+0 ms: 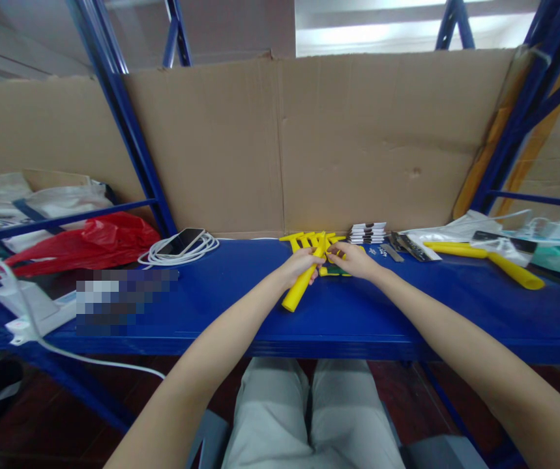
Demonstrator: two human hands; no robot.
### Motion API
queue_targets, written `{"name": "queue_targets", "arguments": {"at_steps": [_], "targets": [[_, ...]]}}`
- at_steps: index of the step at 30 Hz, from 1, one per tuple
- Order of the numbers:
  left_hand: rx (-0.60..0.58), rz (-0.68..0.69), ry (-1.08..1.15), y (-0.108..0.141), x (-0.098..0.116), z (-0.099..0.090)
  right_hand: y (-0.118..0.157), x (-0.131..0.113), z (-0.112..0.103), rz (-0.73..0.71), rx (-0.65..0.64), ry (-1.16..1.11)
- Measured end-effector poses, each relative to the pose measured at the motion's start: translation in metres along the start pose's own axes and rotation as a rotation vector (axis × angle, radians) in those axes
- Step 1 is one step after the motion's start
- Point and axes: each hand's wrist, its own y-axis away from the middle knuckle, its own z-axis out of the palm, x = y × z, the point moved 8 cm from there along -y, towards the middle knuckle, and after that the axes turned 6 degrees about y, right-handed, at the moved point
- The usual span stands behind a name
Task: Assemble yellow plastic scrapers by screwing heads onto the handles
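Observation:
My left hand (302, 267) is wrapped round a yellow tube-like handle (299, 291), whose thick end slants down toward me. At the handle's upper part is my right hand (353, 260), its fingers pinched together; what they hold is too small to make out. Several yellow parts (304, 241) lie in a row just behind my hands. Under my right hand, a green and yellow item (334, 270) rests on the blue table (240, 299).
White-and-black packets (368, 232) are stacked behind my right hand. Farther right lie dark blades (414, 247) and another yellow handle (517, 268). To the left are a phone (180, 241), a coiled white cable (204, 251) and a red bag (98, 244). Cardboard (358, 143) stands behind.

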Motion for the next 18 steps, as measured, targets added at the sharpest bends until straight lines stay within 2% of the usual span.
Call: {"name": "queue_targets", "arguments": {"at_steps": [10,18], "targets": [[-0.079,0.041,0.038,-0.0017,0.0002,0.0064,0.0013,-0.0021,-0.0048,0.014,0.054,0.001],[-0.044,0.034,0.035,0.0020,0.0018,0.0107,0.0021,-0.0032,-0.0061,0.008,0.013,-0.024]]}}
